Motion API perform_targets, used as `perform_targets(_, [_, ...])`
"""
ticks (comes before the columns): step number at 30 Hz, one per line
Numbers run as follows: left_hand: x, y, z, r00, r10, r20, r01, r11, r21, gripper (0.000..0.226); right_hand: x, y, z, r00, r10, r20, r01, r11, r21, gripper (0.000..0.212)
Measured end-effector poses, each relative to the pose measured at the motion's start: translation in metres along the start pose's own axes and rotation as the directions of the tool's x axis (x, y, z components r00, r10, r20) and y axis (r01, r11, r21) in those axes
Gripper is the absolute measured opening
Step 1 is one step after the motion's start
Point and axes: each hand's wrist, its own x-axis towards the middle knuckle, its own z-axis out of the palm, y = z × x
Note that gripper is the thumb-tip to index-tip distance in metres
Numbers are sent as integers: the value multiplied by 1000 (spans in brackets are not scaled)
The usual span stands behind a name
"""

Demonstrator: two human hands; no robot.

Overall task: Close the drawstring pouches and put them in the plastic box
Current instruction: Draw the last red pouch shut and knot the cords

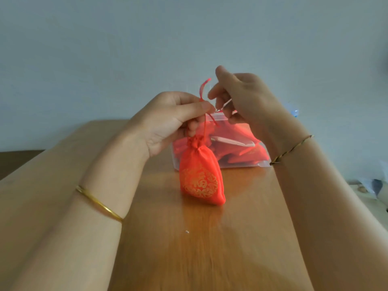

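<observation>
Table (210,238) lies beneath both hands. Plastic box (252,163), holding red pouches, sits behind and under the right hand (247,97). Red pouch (199,177), neck gathered, hangs below the left hand (168,118). Both hands pinch its drawstring (204,126).

red pouch (200,177): cinched, upright | plastic box (247,164): behind, holding red pouches (241,133)

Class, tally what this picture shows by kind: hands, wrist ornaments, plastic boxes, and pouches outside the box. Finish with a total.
Hands: 2, left hand and right hand, both pinching the drawstring
Wrist ornaments: 2, gold bangle and braided cord
Plastic box: 1
Pouch outside the box: 1
Total: 6
Red pouches inside the box overlap, so they cannot be counted.
</observation>
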Motion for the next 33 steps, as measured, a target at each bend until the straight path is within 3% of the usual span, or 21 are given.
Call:
perform_targets(6, [7, -9, -5, 999, -52, -13, 50, 989, -139, 16, -2, 18, -7, 936, 131, 327, -130, 991, -24, 29])
perform_targets(13, [9, -15, -6, 992, -85, -91, 62, 971, -232, 12, 0, 17, -12, 924, 84, 374, -90, 996, -1, 27])
perform_targets(16, [8, -15, -3, 991, -87, -106, 62, 974, -218, 11, -3, 16, -13, 858, 94, 504, -60, 995, -84, 25])
perform_targets(19, [6, -12, 0, 992, -71, -101, 54, 986, -161, 14, -8, 15, -18, 836, 137, 531, -37, 980, -195, 24])
perform_targets(24, [-1, -5, 4, 998, 62, 1, -62, 998, 1, 24, 0, 19, -16, 961, 25, 274, -7, 998, -66, 16])
perform_targets(27, [-1, -3, 7, 976, 215, 44, -220, 956, 194, 28, 0, 24, -6, 929, 12, 371, -35, 998, 54, 17])
perform_targets(33, [7, -15, 5, 895, 439, -84, -342, 792, 506, 29, 2, 34, -9, 875, 78, 478, -177, 970, 167, 17])
